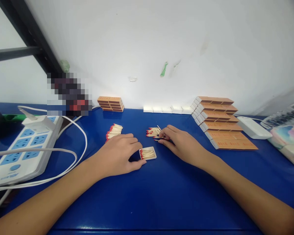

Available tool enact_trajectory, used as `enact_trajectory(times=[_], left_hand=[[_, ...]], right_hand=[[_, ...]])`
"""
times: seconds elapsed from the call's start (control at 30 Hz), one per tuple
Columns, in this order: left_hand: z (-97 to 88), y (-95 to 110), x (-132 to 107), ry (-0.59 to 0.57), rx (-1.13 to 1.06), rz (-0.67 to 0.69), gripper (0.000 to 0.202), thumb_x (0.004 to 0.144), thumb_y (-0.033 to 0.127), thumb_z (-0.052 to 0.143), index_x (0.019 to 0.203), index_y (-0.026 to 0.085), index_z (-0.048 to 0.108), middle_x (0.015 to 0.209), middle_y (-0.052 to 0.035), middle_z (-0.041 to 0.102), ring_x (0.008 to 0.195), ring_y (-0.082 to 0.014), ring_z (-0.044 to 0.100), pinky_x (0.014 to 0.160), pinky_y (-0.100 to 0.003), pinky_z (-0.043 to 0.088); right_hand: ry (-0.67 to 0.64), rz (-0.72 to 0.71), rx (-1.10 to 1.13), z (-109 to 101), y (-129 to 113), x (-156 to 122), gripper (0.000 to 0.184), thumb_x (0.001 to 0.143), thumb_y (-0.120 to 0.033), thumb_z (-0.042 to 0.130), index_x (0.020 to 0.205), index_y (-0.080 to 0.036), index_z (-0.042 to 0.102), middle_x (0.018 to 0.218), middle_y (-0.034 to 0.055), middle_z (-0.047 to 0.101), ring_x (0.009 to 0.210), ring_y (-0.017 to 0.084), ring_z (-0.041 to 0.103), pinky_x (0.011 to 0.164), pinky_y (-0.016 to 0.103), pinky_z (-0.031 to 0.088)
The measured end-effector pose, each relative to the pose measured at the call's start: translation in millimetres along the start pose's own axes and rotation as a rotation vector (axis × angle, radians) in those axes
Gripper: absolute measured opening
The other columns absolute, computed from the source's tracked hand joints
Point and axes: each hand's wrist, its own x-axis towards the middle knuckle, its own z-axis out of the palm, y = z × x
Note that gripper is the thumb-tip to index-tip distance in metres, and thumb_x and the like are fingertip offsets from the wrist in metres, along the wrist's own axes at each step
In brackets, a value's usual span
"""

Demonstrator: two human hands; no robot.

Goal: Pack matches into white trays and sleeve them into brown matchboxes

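Note:
A small white matchbox tray holds a layer of red-tipped matches and lies on the blue table. My left hand grips its left end between thumb and fingers. To the right, the fingertips of my right hand are pinched together on matches at the right side of a loose match pile; how many are between them is hidden. Another, neater heap of matches lies behind my left hand, its lower part covered by the fingers.
Closed matchboxes stand in a small stack at the back left and a stepped stack on the right. White empty trays line the wall. A power strip with cables is left; a white adapter and tissue pack are right.

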Motion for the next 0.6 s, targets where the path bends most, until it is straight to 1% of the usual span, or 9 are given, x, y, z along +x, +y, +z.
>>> enact_trajectory(times=[0.07,0.17,0.27,0.43,0.6], left_hand=[[0.4,0.2,-0.2,0.002,-0.001,0.001,0.025,0.094,0.042,0.071,0.091,0.018,0.071,0.075,-0.0007,0.064,0.074,-0.0182,0.058,0.066,-0.032,0.044],[1.1,-0.3,-1.0,0.005,-0.001,0.007,0.025,0.094,0.042,0.071,0.092,0.017,0.071,0.076,-0.0007,0.065,0.075,-0.0181,0.059,0.067,-0.032,0.044],[0.9,-1.1,-1.5,0.006,0.003,0.011,0.026,0.094,0.043,0.071,0.094,0.017,0.072,0.078,-0.0010,0.065,0.076,-0.0185,0.060,0.068,-0.032,0.044],[-0.3,-0.9,-1.1,-0.002,-0.002,0.001,0.025,0.094,0.042,0.071,0.095,0.017,0.073,0.077,-0.0012,0.065,0.076,-0.0191,0.059,0.068,-0.033,0.045],[0.3,-0.1,-0.7,-0.005,0.013,0.008,0.025,0.094,0.042,0.071,0.093,0.017,0.072,0.076,-0.0009,0.065,0.076,-0.0189,0.059,0.068,-0.033,0.044]], right_hand=[[0.042,-0.028,-0.022,4.4,1.9,1.6,0.012,0.108,-0.029,0.051,0.108,-0.022,0.061,0.101,0.0052,0.061,0.077,0.018,0.062,0.068,0.032,0.048],[0.060,-0.055,-0.032,5.2,2.5,2.0,0.018,0.110,-0.030,0.047,0.107,-0.023,0.063,0.098,0.0047,0.059,0.073,0.017,0.060,0.065,0.031,0.046],[0.076,-0.053,-0.043,3.5,0.3,1.8,0.018,0.110,-0.033,0.049,0.108,-0.022,0.064,0.098,0.0045,0.059,0.073,0.017,0.060,0.065,0.031,0.046],[0.052,-0.067,-0.014,3.9,0.1,1.9,0.019,0.110,-0.030,0.047,0.107,-0.021,0.064,0.100,0.0050,0.059,0.076,0.018,0.062,0.069,0.032,0.049],[0.042,-0.077,0.025,6.1,0.4,1.5,0.019,0.109,-0.029,0.048,0.104,-0.021,0.064,0.100,0.0053,0.060,0.074,0.017,0.062,0.069,0.032,0.051]])
